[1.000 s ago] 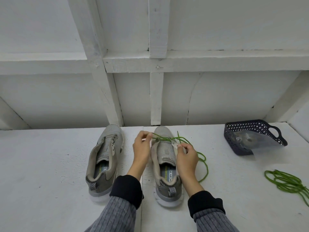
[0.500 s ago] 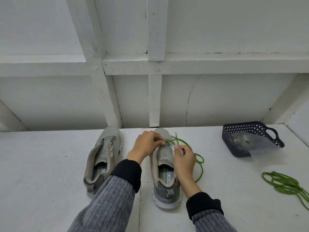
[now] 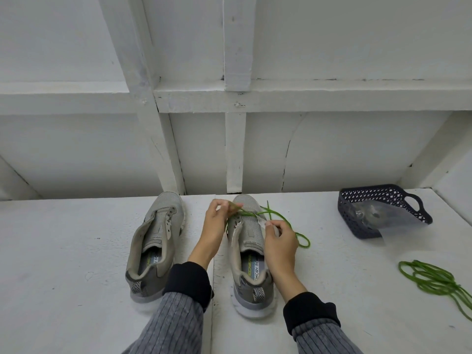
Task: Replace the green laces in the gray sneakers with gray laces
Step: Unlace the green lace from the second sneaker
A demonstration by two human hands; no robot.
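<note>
Two gray sneakers stand side by side on the white surface, toes toward the wall. The left sneaker (image 3: 155, 241) has no lace in it. A green lace (image 3: 278, 215) still runs through the front eyelets of the right sneaker (image 3: 249, 251) and trails in a loop to its right. My left hand (image 3: 217, 221) pinches the green lace at the shoe's left front. My right hand (image 3: 279, 241) pinches the right eyelet flap of that sneaker. A second green lace (image 3: 434, 279) lies bunched at the far right.
A dark perforated plastic basket (image 3: 367, 200) sits at the back right with a clear plastic bag (image 3: 380, 218) hanging out of it. White wooden wall framing (image 3: 235, 152) rises just behind the shoes.
My left hand has drawn back to the left from over the shoe's toe, pulling the green lace out sideways. My right hand stays at the right eyelet flap.
</note>
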